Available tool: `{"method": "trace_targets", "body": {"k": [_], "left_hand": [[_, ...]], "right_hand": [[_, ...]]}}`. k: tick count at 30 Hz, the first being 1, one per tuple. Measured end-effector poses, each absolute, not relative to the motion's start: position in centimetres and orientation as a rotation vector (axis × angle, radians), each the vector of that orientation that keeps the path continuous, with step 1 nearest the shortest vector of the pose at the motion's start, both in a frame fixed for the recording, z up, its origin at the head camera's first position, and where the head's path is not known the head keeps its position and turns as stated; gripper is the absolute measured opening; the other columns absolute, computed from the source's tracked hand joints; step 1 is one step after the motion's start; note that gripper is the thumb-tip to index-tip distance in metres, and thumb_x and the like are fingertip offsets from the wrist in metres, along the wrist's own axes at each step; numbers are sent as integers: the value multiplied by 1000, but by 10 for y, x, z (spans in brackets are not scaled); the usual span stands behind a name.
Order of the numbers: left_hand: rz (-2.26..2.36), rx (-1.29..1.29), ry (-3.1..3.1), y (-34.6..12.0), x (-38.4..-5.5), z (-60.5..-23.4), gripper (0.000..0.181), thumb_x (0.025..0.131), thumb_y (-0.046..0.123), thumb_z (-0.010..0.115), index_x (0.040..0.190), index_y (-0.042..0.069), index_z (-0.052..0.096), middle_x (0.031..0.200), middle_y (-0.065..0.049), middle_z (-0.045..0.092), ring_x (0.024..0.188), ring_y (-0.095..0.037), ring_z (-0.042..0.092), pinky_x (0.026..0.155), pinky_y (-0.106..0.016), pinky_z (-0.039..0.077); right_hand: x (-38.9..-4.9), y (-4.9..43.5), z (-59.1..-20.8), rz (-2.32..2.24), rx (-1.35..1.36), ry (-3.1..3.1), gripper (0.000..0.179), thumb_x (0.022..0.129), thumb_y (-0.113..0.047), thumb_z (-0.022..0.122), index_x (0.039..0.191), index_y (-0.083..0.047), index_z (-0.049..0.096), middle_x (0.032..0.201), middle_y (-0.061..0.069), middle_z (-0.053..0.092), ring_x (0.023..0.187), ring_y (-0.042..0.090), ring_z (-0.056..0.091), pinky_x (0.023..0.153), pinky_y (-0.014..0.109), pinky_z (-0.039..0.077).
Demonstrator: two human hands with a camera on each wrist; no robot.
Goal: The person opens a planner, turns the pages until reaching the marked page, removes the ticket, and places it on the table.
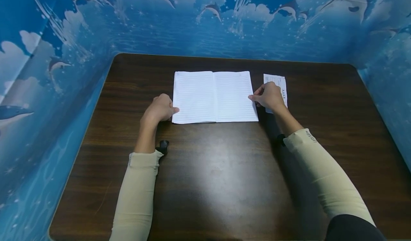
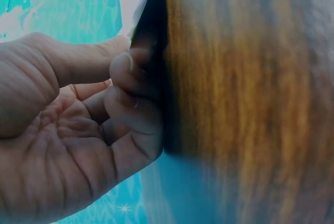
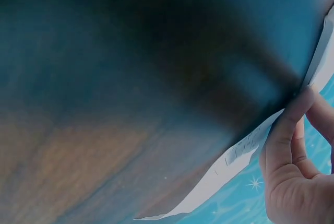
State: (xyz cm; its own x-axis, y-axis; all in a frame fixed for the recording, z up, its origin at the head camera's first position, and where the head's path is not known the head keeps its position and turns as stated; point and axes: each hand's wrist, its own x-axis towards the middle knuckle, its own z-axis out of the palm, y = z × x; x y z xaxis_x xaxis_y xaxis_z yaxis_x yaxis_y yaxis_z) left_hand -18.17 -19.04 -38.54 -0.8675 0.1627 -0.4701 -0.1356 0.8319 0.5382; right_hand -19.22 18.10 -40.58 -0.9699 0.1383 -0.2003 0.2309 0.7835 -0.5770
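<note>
An open notebook (image 1: pixel 196 98) with lined pages lies flat on the dark wooden table. At its left edge my left hand (image 1: pixel 160 107) pinches the pages, thumb on top and curled fingers below, as the left wrist view shows with the hand (image 2: pixel 78 109) close up. My right hand (image 1: pixel 269 96) pinches the notebook's right edge between thumb and fingers; the right wrist view also has this hand (image 3: pixel 297 156) at the edge. Partly under the right hand in the head view lies a printed paper slip (image 1: pixel 275 78), beside the notebook.
The brown table (image 1: pixel 212 198) has rounded far corners. Blue curtains (image 1: pixel 192 37) printed with dolphins and clouds surround it on the left, back and right. Dark straps with small devices sit at both wrists, one of them a black device (image 1: pixel 163 146) near the left sleeve.
</note>
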Motion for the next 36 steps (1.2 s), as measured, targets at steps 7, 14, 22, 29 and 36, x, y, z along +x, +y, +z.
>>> {"method": "trace_targets", "body": {"k": [7, 14, 22, 29, 36], "left_hand": [[700, 75, 2499, -188, -183, -376, 52, 110, 20, 62, 61, 10, 47, 57, -2, 44, 55, -15, 41, 59, -32, 39], [567, 153, 2507, -180, -187, -347, 41, 109, 17, 63, 70, 7, 55, 70, -8, 59, 66, -21, 50, 64, -36, 42], [484, 220, 2570, -148, -185, -286, 19, 108, 12, 64, 106, -6, 70, 94, -21, 69, 80, -28, 61, 68, -37, 48], [452, 311, 2634, -107, -183, -254, 32, 106, 3, 62, 134, -11, 62, 111, -25, 69, 83, -30, 67, 63, -33, 53], [360, 386, 2613, -48, -181, -245, 37, 107, 0, 55, 143, -6, 57, 115, -19, 69, 84, -26, 74, 62, -31, 58]], "right_hand": [[-192, 184, -405, -986, 321, 2817, 21, 97, -17, 82, 98, 3, 77, 95, 21, 74, 67, 17, 72, 59, 21, 53], [-191, 185, -410, -1007, 312, 2826, 19, 96, -16, 83, 95, 0, 73, 93, 19, 72, 69, 20, 73, 60, 23, 53], [-190, 181, -407, -1049, 285, 2851, 17, 96, -14, 82, 93, -2, 70, 94, 21, 71, 70, 23, 75, 58, 23, 50], [-194, 171, -406, -1019, 242, 2865, 18, 97, -14, 81, 92, -1, 70, 93, 22, 73, 69, 23, 75, 56, 25, 46], [-203, 160, -405, -960, 271, 2852, 18, 98, -15, 81, 90, -2, 71, 90, 17, 71, 64, 17, 67, 56, 24, 46]]}}
